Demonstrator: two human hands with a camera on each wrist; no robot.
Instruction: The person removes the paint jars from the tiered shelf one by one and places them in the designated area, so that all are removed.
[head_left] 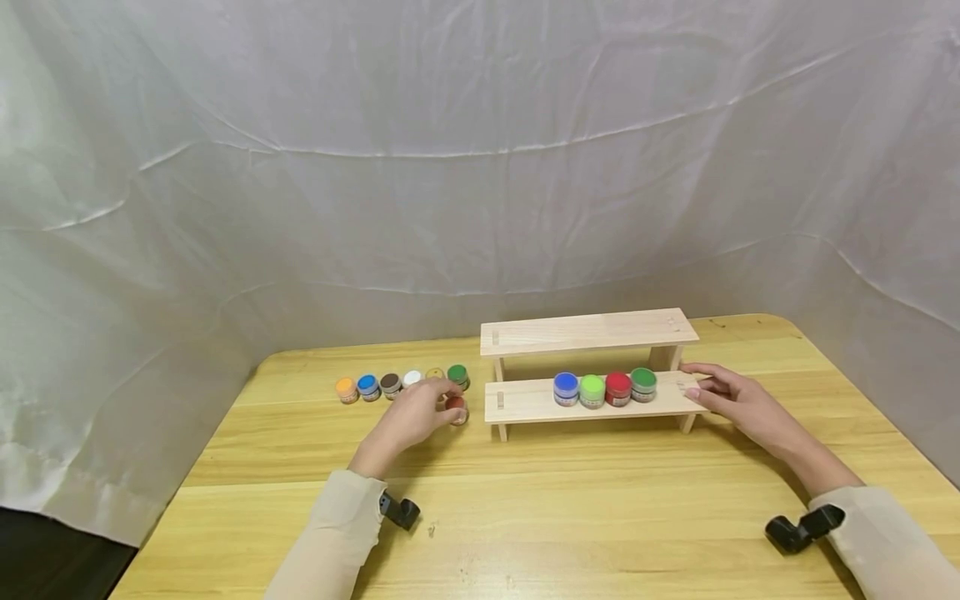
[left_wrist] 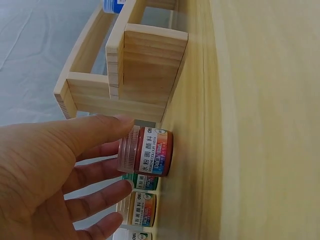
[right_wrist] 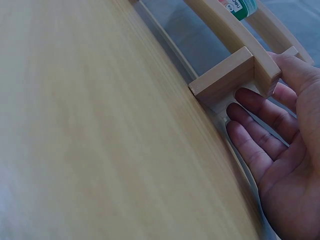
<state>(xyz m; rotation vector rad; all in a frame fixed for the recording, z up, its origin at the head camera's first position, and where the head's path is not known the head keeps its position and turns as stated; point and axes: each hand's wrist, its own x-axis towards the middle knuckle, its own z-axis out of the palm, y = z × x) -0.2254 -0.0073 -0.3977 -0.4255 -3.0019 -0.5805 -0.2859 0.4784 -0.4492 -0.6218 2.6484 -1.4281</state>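
My left hand (head_left: pixel 411 414) pinches a small red-brown gouache paint jar (left_wrist: pixel 156 152) by its clear lid, thumb on one side and fingers on the other. The jar is left of a two-step wooden rack (head_left: pixel 525 403), close over the table. At the rack's right end, my right hand (head_left: pixel 750 408) holds the lower board, its thumb on top and the other fingers around the end and below. On that board stand a blue jar (head_left: pixel 566 389), a light green jar (head_left: pixel 592 392), a red jar (head_left: pixel 618 389) and a dark green jar (head_left: pixel 643 385).
Behind my left hand runs a row of paint jars on the table (head_left: pixel 525 517): orange (head_left: pixel 347 390), blue (head_left: pixel 368 387), dark brown (head_left: pixel 391 385), white (head_left: pixel 412 378), ochre (head_left: pixel 435 373) and green (head_left: pixel 458 377). A grey cloth (head_left: pixel 480 208) hangs behind the table.
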